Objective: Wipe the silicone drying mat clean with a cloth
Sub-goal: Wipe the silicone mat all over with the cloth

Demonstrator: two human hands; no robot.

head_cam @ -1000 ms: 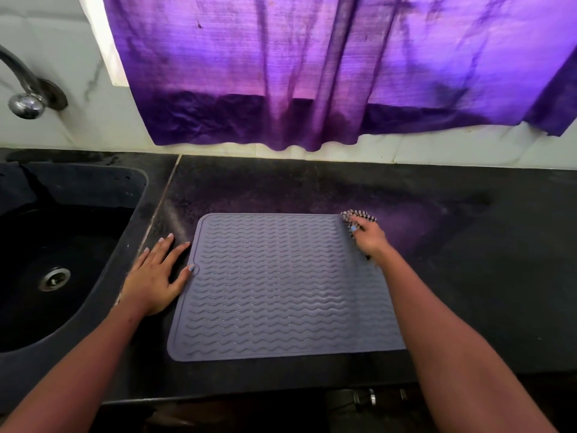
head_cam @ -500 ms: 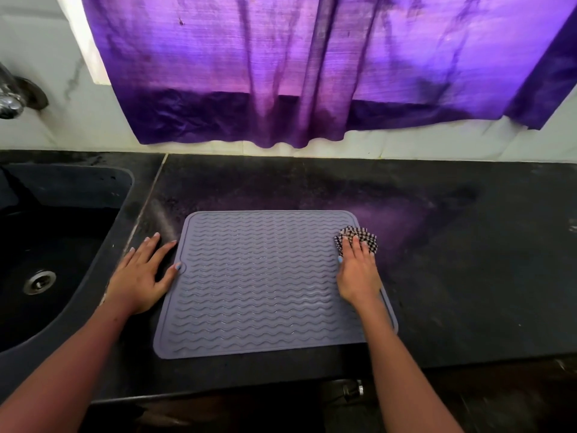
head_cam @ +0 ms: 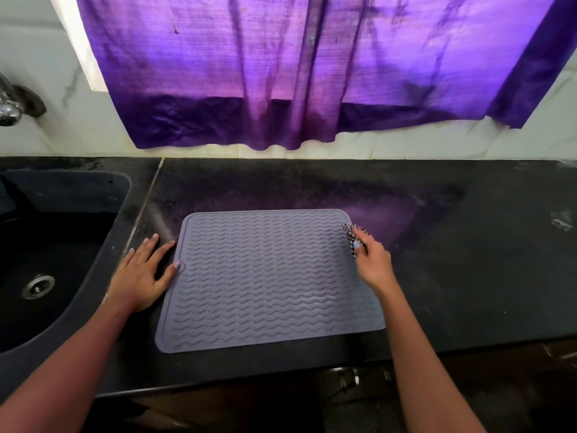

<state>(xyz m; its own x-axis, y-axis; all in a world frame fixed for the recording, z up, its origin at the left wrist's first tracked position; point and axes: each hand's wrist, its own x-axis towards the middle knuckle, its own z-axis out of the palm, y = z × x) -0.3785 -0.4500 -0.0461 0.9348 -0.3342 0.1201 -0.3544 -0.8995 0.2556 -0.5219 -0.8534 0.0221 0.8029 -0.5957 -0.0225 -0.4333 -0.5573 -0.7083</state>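
A left hand (head_cam: 140, 276) lies flat, fingers spread, on the counter (head_cam: 468, 276), thumb touching the mat's (head_cam: 265, 276) left edge. The right hand (head_cam: 373, 264) pinches a checked cloth (head_cam: 351, 230) at the mat's far right corner; bare counter stretches right, the sink (head_cam: 46, 245) sits left.

Cloth (head_cam: 352, 235) mostly hidden in right hand (head_cam: 373, 263); tap (head_cam: 12, 104) cut by left edge.
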